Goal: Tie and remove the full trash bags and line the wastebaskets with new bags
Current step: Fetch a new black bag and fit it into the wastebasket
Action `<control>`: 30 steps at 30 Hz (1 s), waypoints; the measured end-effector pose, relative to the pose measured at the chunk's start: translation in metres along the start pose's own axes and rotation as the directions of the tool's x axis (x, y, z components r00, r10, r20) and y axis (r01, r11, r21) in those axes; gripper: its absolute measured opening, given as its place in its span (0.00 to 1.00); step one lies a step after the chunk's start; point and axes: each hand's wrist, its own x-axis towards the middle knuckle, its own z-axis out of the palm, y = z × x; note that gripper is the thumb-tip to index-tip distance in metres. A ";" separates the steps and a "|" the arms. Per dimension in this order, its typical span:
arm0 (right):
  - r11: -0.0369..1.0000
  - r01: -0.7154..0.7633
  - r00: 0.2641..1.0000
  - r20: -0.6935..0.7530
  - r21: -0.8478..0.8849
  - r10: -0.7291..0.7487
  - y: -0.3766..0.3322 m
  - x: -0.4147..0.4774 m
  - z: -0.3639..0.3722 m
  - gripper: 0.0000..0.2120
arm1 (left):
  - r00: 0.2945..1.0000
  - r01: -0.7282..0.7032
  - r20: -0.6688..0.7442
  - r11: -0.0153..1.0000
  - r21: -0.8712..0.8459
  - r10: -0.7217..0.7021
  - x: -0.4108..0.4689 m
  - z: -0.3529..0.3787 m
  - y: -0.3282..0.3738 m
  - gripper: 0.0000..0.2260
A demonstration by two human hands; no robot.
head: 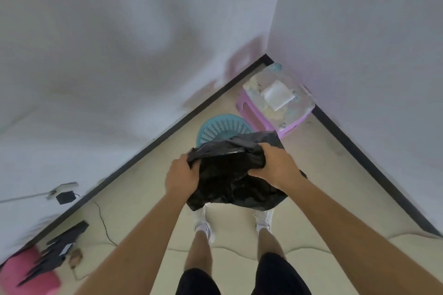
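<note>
I hold a black trash bag (230, 175) in front of me with both hands, its mouth pulled apart between them. My left hand (181, 175) grips the bag's left edge and my right hand (275, 165) grips the right edge. Just beyond the bag, on the floor near the wall, stands a teal slotted wastebasket (221, 128); the bag hides its near side. I cannot see inside the basket.
A pink stool (275, 103) with a white folded item on top sits in the room corner. At the lower left lie a pink object (28, 273), dark bags (57, 249) and a cable (103, 220) to a wall plug. My feet stand below the bag.
</note>
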 end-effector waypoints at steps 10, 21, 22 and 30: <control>0.936 -0.251 0.902 -0.292 0.247 0.318 -0.002 0.135 0.155 0.15 | 0.976 -0.081 0.179 0.971 -0.225 0.123 0.132 0.143 -0.067 0.06; 0.860 -0.261 0.964 0.073 0.439 0.255 0.031 0.299 0.319 0.26 | 0.952 -0.275 0.170 0.955 0.113 0.254 0.244 0.238 -0.137 0.15; 0.837 -0.282 0.957 0.071 0.469 0.282 0.039 0.309 0.330 0.29 | 0.926 -0.360 0.175 0.920 0.154 0.333 0.247 0.245 -0.140 0.18; 0.807 -0.406 0.913 0.229 0.428 0.338 0.059 0.341 0.355 0.19 | 0.759 -0.651 0.474 0.544 0.529 0.446 0.259 0.281 -0.129 0.11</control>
